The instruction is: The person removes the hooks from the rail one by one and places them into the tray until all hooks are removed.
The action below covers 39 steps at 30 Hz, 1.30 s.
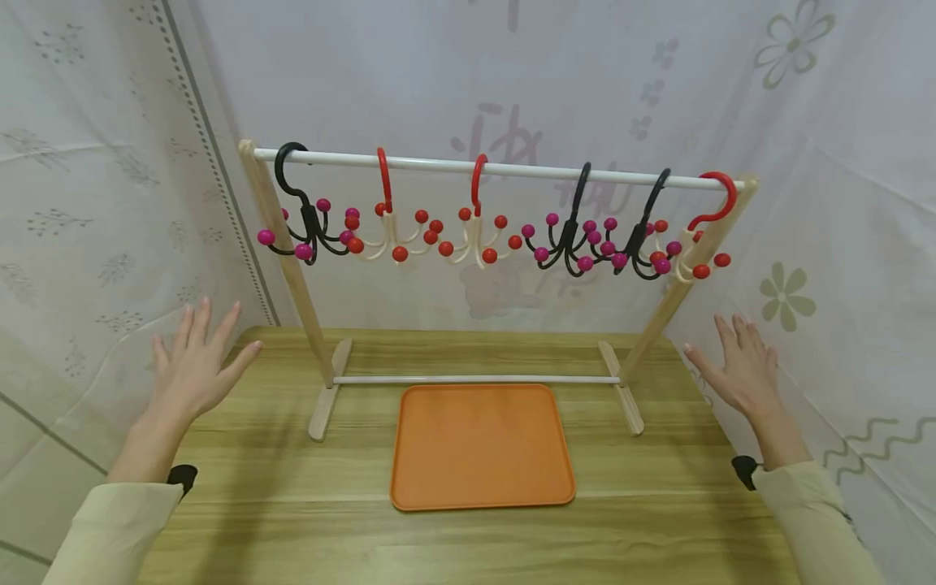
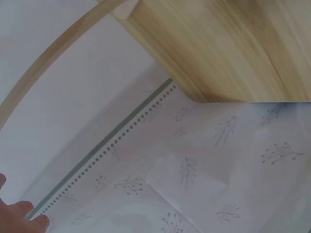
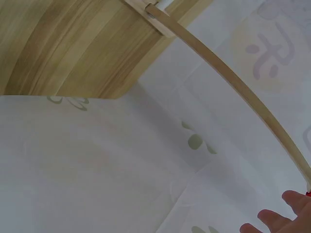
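Note:
My left hand point(image 1: 193, 366) is held out at the left with its fingers spread, near the rack's left post point(image 1: 296, 280). On the other side my right hand point(image 1: 747, 370) is likewise spread, beyond the right post point(image 1: 661, 313). Neither hand touches anything. Several multi-arm hooks hang from the white rod point(image 1: 431, 165) between the posts. A black hook point(image 1: 310, 227) with magenta balls is leftmost; two red-topped cream hooks with red balls, including one at the middle point(image 1: 477, 227), follow. Two black hooks point(image 1: 568, 236) overlap farther right, and another red-topped hook point(image 1: 720, 195) hangs at the end.
An orange tray point(image 1: 483, 447) lies on the wooden table point(image 1: 483, 544) in front of the rack's lower white bar point(image 1: 475, 379). Wooden feet point(image 1: 323, 413) support the rack. Patterned white curtains point(image 1: 841, 244) surround the table at the back and sides.

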### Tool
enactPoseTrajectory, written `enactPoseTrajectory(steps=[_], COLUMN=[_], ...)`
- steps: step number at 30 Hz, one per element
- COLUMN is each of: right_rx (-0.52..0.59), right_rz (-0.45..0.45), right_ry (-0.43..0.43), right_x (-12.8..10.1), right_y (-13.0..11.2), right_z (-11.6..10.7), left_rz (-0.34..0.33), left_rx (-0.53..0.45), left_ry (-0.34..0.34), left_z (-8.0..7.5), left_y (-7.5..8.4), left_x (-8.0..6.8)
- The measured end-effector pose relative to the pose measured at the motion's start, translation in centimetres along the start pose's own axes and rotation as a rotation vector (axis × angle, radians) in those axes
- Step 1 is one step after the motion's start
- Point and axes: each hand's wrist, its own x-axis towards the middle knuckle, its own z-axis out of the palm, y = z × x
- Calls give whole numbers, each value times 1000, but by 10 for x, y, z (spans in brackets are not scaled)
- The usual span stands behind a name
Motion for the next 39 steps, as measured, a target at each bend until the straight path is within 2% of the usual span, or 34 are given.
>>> enactPoseTrajectory(steps=[4,7,10,14,17,19,24,29,34,39], right_rx=[17,74,208,450,585,655,826,992,977,939], right_rz=[-32,-66,-56,64,169,219,304,378,453,476], right_ry=[35,81,111,132,167,202,263,282,251,180], right_x=[3,7,10,13,17,19,26,32,39,44], right_y=[0,-2,-7,-17,-23,-26,-30,-32,-34,-33], right_z=[0,-1,-4,-7,-7,-5,0,5,10,15], left_rz=[-4,3,-9,-115,-191,-211,-198,-176,-165,-143], left_rx=[-71,-181,-344,-554,-649,-713,-844,-878,-821,-816], left_ry=[33,114,213,301,342,361,395,402,405,387], left_z=[-4,-9,-14,-24,-33,-38,-50,-56,-59,-63], left_y=[3,8,16,32,44,52,72,86,96,101], left_x=[1,4,7,12,18,23,36,50,64,74])
